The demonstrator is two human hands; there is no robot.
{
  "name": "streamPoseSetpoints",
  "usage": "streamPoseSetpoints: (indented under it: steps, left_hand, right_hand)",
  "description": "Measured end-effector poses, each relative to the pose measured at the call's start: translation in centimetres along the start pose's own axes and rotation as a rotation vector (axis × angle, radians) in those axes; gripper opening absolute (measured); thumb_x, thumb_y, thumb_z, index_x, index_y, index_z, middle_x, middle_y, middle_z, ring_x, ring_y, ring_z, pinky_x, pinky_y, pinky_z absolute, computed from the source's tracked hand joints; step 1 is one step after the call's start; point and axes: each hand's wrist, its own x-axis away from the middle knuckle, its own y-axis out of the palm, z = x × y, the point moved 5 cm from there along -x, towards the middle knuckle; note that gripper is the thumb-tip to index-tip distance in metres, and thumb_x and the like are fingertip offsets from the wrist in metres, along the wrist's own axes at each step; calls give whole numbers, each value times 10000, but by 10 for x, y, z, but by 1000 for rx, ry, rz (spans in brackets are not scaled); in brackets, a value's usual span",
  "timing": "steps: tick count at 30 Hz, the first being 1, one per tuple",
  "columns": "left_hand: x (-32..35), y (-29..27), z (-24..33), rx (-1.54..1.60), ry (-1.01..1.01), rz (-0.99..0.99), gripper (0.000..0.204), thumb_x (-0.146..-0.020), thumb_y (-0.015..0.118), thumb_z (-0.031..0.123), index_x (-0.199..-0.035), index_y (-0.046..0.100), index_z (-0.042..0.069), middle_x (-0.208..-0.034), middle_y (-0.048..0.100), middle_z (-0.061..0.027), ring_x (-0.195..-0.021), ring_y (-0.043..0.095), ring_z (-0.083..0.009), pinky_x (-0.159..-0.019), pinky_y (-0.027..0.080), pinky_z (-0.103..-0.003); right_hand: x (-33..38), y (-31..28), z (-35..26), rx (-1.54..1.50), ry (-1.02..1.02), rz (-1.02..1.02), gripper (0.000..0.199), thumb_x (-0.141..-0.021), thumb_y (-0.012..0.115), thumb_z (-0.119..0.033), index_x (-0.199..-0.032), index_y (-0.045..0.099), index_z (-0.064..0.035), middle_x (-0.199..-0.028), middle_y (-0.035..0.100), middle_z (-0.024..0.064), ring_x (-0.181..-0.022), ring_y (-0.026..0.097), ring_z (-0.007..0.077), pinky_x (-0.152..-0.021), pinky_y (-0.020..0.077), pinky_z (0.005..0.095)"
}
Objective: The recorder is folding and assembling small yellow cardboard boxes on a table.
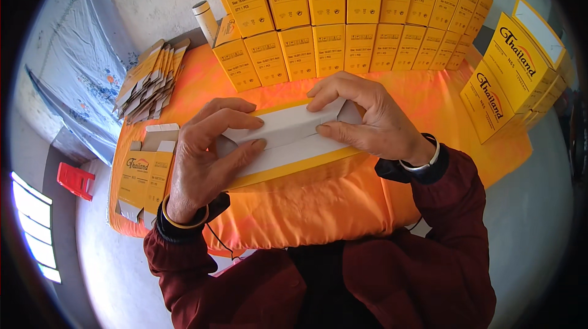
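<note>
Carton: I see a half-folded carton (288, 139), white inside with yellow edge, at table centre over the orange cloth (343, 206).
Handling: I judge it light, thin, easily creased; grip the panel edges.
Left hand (205, 157): fingers pinching its left end.
Right hand (367, 117): fingertips pressing its right flap.
Packages: finished yellow boxes (331, 22) stacked far; flat blanks (150, 78) far left.

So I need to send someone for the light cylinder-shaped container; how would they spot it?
Start at the orange-covered table and the two-tier wall of yellow boxes along its far edge. At that wall's left end stands the cylinder: pale, round and capped, the only thing there that is not a yellow carton.
</note>
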Motion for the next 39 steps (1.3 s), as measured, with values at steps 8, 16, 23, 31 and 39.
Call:
streamPoseSetpoints:
  steps: [8,16,23,31,39]
  left_hand:
    - [-3,2,-4,-12,24,13,169,-735,730,26,-891,670,1,-1055,616,-127,-959,584,-205,-828,453,-311]
    - [-5,2,-1,-164,69,-72,215,-733,730,26,-931,648,20,-977,644,-99,-960,592,-200,-821,459,-307]
    - [-3,4,-12,43,-117,-77,271,-766,727,79,-1001,609,12,-948,636,-60,-929,587,-132,-807,463,-273]
    - [15,1,-25,352,-297,-96,371,-743,739,85,-1066,588,-15,-939,617,-38,-870,586,-107,-778,473,-246]
    - [35,1,-12,49,-280,-122,379,-745,729,93,-1074,587,-31,-941,637,-81,-832,606,-120,-738,494,-267]
  right_hand:
    - [-2,-2,5,32,19,-21,202,-812,693,-69,-1002,632,-39,-1010,598,64,-965,560,175,-851,432,304]
    - [-3,-1,8,-21,85,-19,219,-833,697,-112,-1030,635,-39,-1011,602,47,-964,560,145,-848,437,284]
    - [1,0,15,-134,135,14,319,-837,710,-142,-1105,589,-17,-1004,601,29,-960,556,108,-843,451,257]
    - [26,3,20,-396,408,-20,474,-838,720,-203,-1212,499,-13,-1019,600,40,-932,561,99,-838,459,263]
    - [37,12,22,-309,412,-12,548,-842,721,-246,-1264,451,-22,-1056,574,38,-967,542,104,-847,448,266]
